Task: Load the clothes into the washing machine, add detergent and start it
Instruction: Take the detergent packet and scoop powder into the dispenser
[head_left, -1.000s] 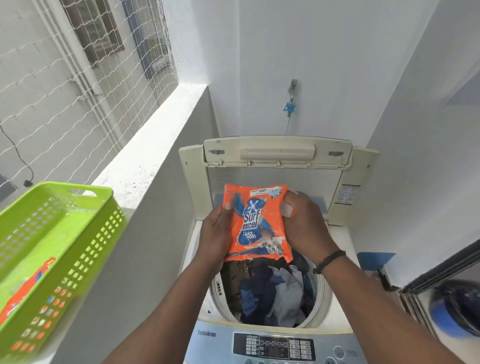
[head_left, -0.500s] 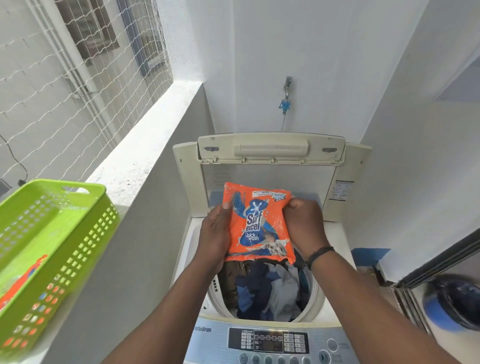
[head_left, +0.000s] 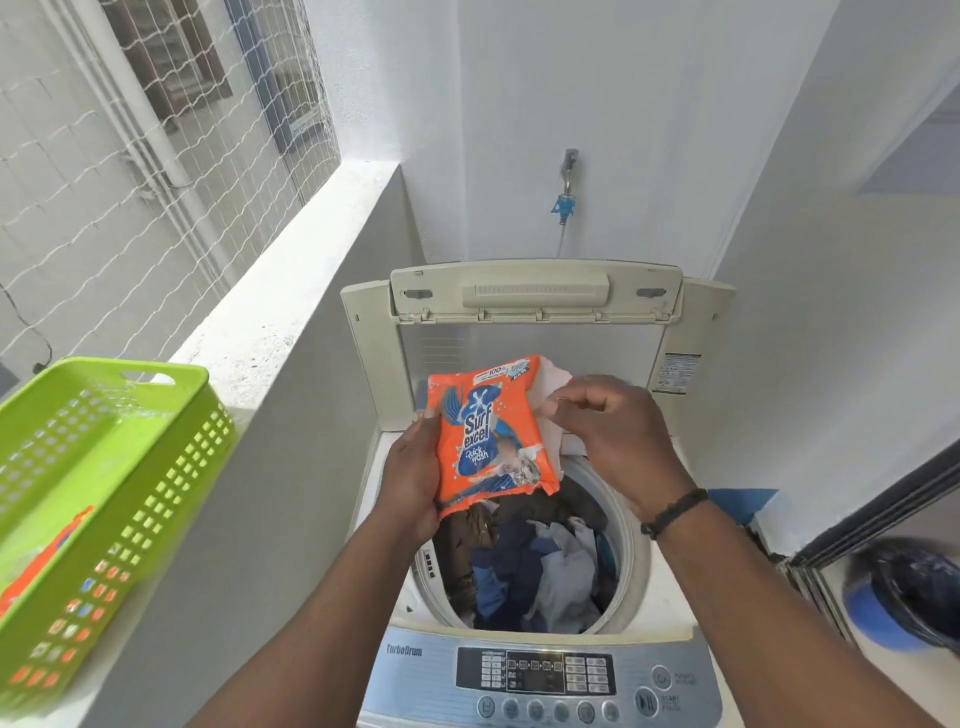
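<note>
The left hand (head_left: 410, 478) grips the orange detergent packet (head_left: 491, 431) by its left edge above the washing machine (head_left: 670, 597) drum full of clothes (head_left: 524, 561); the right hand (head_left: 618, 431) pinches the packet's torn top corner.

We're on a bright balcony: white walls (head_left: 649, 130) ahead, netting (head_left: 130, 182) over the opening left, a pale ledge (head_left: 291, 291) beneath, perhaps a sliding door frame (head_left: 872, 514) right.
</note>
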